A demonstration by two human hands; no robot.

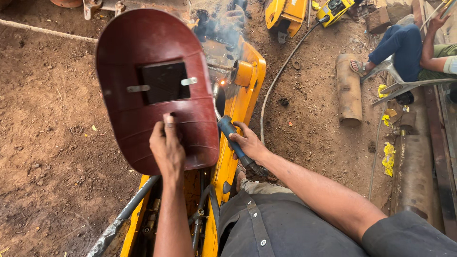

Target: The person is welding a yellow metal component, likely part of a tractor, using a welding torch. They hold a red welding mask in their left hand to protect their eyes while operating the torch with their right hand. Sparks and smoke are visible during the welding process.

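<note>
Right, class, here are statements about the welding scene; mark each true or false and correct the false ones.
1. The left hand holds a dark red hand-held welding shield. True.
2. The right hand is empty. False: it grips a blue-handled welding torch.
3. The work is on a yellow machine arm, with a glowing spot and smoke near its top. True.
4. The ground is a tiled floor. False: it is bare brown dirt.
5. Another person sits at the upper right, in blue trousers and sandals. True.
6. The shield has a round window. False: its dark window is rectangular.
</note>
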